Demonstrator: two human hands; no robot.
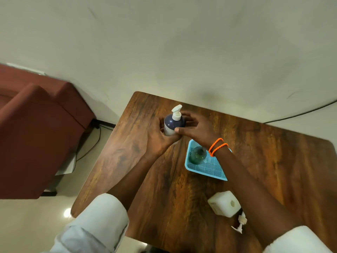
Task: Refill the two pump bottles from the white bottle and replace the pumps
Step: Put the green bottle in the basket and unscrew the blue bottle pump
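A dark blue pump bottle with a white pump on top stands at the far side of the wooden table. My left hand grips its lower body from the left. My right hand wraps around it from the right, thumb on the label. A green bottle without a pump stands in a light blue tray, partly behind my right wrist. The white bottle, its opening uncapped, stands near the front right. A loose white pump lies beside it.
A maroon sofa stands to the left of the table, with cables on the floor between them. The pale wall rises just behind the table's far edge.
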